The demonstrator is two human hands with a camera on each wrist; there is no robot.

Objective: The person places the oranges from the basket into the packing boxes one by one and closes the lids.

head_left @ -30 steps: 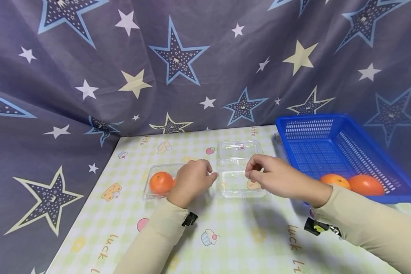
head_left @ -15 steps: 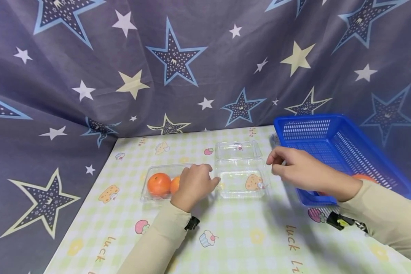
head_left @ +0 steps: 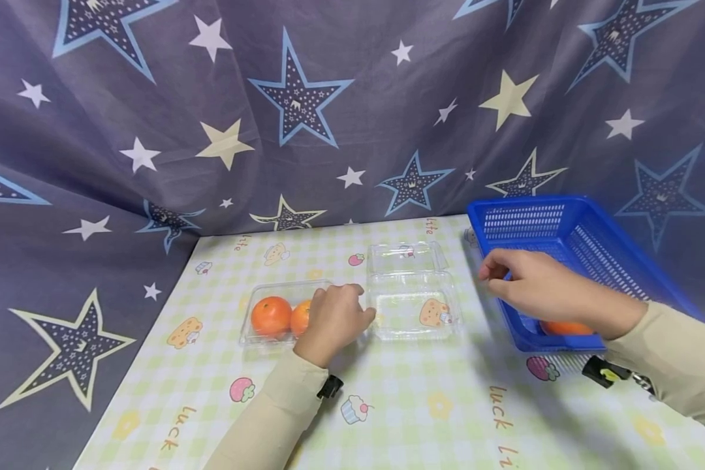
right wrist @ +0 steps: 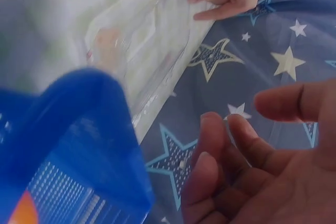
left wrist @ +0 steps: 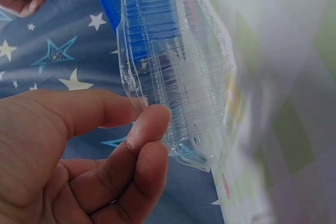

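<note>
My left hand [head_left: 336,320] is beside the left edge of a clear plastic clamshell box [head_left: 405,313], its lid folded back. In the left wrist view the loosely bent fingers [left wrist: 149,129] and the thumb overlap the box's rim. Under that hand is another clear box [head_left: 282,288] holding round orange fruits [head_left: 271,316], one partly covered by the hand. My right hand [head_left: 534,281], holding nothing, hovers over the left side of a blue basket [head_left: 519,219], fingers loosely curled. An orange fruit [head_left: 564,328] lies in the basket, partly hidden by the right forearm.
The table has a green checked cloth [head_left: 399,405] printed with cakes and strawberries. A dark curtain [head_left: 341,59] with stars stands behind it and along the left. The basket's raised near corner [right wrist: 92,82] is close to my right hand.
My right hand has moved right, from over the open box to the basket's left side. My left hand has stayed by the box edge, dipping slightly. The boxes have stayed in place.
</note>
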